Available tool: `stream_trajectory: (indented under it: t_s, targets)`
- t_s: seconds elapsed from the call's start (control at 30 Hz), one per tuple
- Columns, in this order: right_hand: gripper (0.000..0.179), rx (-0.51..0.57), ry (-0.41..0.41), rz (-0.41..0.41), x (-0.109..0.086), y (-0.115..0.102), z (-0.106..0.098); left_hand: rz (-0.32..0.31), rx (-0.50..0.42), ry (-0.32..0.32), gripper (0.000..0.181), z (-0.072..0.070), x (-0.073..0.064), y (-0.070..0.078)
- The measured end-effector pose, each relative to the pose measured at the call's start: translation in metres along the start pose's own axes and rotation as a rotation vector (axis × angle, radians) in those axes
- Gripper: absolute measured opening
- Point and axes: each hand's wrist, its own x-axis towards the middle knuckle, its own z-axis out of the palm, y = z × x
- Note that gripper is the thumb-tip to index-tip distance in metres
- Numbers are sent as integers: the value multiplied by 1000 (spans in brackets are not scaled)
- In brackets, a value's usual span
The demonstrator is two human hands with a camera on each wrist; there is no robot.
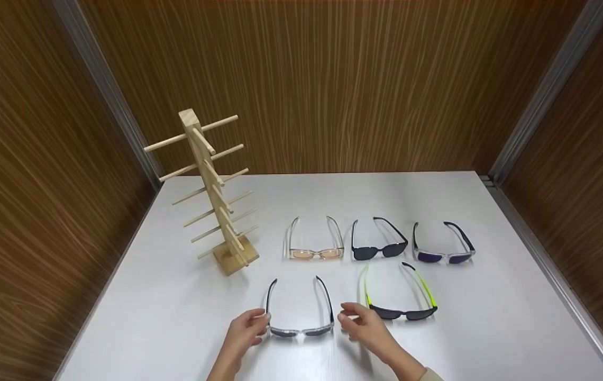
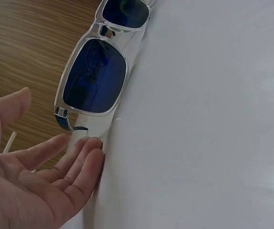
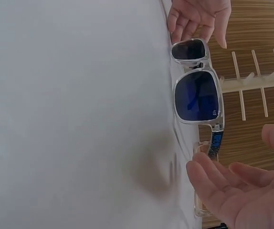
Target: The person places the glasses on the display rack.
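Note:
Sunglasses with a clear front, dark blue lenses and black temples [image 1: 317, 332] lie unfolded on the white table, temples pointing away from me. On their left side is my left hand [image 1: 244, 330], its fingertips right at the hinge; in the left wrist view the thumb stands apart from the loosely bent fingers, with nothing held. My right hand [image 1: 367, 329] is a little off the other hinge, also holding nothing, thumb and fingers spread in the right wrist view. Black sunglasses with neon-yellow temples [image 1: 419, 315] lie just beyond the right hand, which overlaps their left corner in the head view.
Behind lie clear-framed glasses with orange lenses [image 1: 331, 254], black sunglasses [image 1: 366, 253] and clear-framed sunglasses with purple-blue lenses [image 1: 459, 259]. A wooden rack with several pegs [image 1: 210, 177] stands at the left. Wood-grain panels [image 1: 333, 84] wall the table at back and sides.

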Motion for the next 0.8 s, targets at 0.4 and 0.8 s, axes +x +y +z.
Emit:
stream_trajectory:
  t_s: [0.4,0.8]
  targets:
    - [41,-8,-43,108,2,5,9,58,-1,-95,54,3,-3,-9]
    - [33,-11,-31,78,7,6,14,92,3,-77,48,5,-4,-14]
